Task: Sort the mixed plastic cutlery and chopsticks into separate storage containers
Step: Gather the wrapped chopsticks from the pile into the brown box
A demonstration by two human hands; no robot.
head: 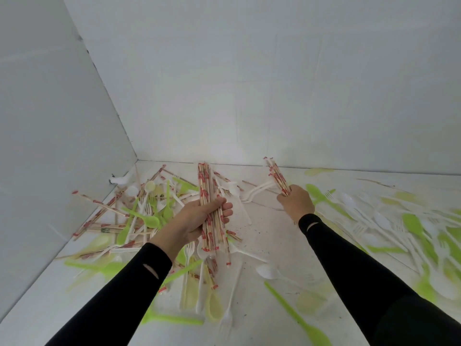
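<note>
My left hand (199, 221) grips a thick bundle of wrapped wooden chopsticks (208, 186) with red print, held almost upright above the white surface. My right hand (296, 203) is closed on a smaller bunch of chopsticks (277, 174) that leans to the upper left. Loose chopsticks (99, 203) lie mixed with green spoons (142, 218) and white forks (254, 193) in a heap at the left. More green and white cutlery (389, 221) is spread across the right side. No storage container is in view.
White walls (62, 146) close the work surface at the left and back, meeting in a corner. A small white object (119, 180) sits near that corner. A white spoon (267, 270) and a green spoon (299, 320) lie between my arms.
</note>
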